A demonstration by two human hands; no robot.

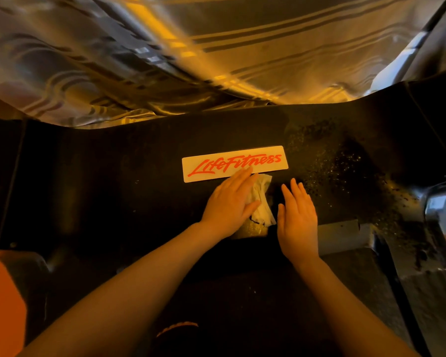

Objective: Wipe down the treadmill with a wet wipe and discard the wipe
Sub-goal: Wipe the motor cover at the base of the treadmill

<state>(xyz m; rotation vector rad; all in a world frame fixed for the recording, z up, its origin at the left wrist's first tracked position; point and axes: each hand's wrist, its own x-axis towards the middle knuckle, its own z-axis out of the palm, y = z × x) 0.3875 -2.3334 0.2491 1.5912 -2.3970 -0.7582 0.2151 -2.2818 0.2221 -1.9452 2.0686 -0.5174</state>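
The treadmill's black motor cover [119,163] spans the middle of the view, with a white label [268,162] reading "LifeFitness" in red. My left hand [229,202] lies flat on a crumpled white wet wipe [262,199], pressing it onto the cover just below the label; its fingertips touch the label's lower edge. My right hand [298,215] rests flat on the cover just right of the wipe, fingers apart, holding nothing. Part of the wipe is hidden under my left palm.
Dust and gritty specks [340,166] cover the right part of the cover. A shiny patterned curtain [165,60] hangs behind the treadmill. An orange object [3,300] sits at the lower left. The treadmill's grey side rail [345,235] runs along the right.
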